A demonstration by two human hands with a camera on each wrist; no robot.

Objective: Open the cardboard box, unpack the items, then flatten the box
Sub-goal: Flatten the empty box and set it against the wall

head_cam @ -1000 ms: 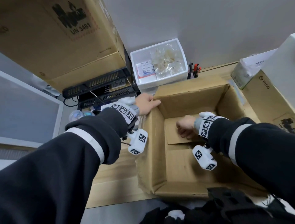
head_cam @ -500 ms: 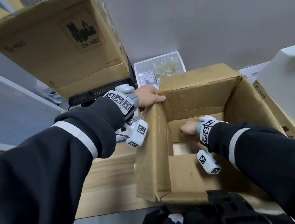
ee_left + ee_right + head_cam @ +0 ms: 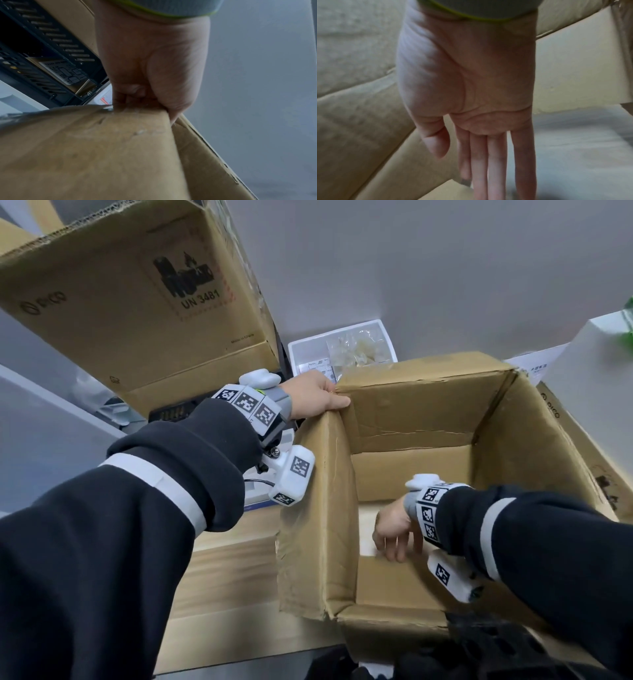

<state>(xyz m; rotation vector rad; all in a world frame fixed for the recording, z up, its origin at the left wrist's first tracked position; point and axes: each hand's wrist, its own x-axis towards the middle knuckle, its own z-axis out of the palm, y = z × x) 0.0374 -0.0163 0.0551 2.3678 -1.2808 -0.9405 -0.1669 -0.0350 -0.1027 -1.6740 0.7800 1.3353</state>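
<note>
The cardboard box [image 3: 411, 419] stands open on the wooden worktop [image 3: 226, 570], its upper left corner pinched in the left hand [image 3: 313, 398], whose grip holds the rim. Inside, below that grip, the right hand [image 3: 394, 529] reaches with fingers straight, holding nothing. Light, bendable board probably; corners and creases look the best holds. Beyond the grip, another carton [image 3: 137, 292] reads "UN 3481" and "PICO".

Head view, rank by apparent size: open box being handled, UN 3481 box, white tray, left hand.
1. open box and UN 3481 box: close in frame area, and the open one sits nearer the camera, so unranked.
2. white tray, partly hidden behind the box.
3. left hand.
</note>
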